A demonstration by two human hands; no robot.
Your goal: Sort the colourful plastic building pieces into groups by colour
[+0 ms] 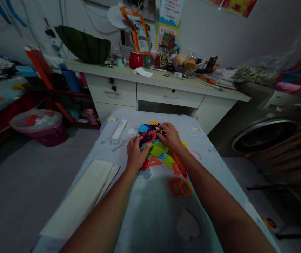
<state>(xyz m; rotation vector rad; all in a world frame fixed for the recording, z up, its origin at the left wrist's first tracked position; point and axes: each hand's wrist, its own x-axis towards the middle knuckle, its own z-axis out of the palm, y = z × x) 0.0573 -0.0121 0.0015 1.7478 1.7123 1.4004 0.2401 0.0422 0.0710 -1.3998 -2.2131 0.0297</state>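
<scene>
A pile of colourful plastic gear pieces (157, 150) lies on the cloth-covered table: blue, purple, orange, green and red, many overlapping. My left hand (136, 154) rests against the pile's left side, thumb apart from the curved fingers and reaching over the green and blue pieces. Across the far right part of the pile is my right hand (171, 136), its thumb and fingers spread on the purple and yellow pieces. Neither hand plainly grips a piece. Nearer to me, beside my right forearm, a red gear (175, 187) and an orange gear ring (185, 188) lie together.
A white oblong object (119, 129) lies left of the pile; a folded pale cloth (79, 198) covers the table's left side. Beyond stands a white desk (113, 91) bearing a watermelon half (83, 44) and jars. A washing machine (255, 116) is right, a pink bin (44, 135) left.
</scene>
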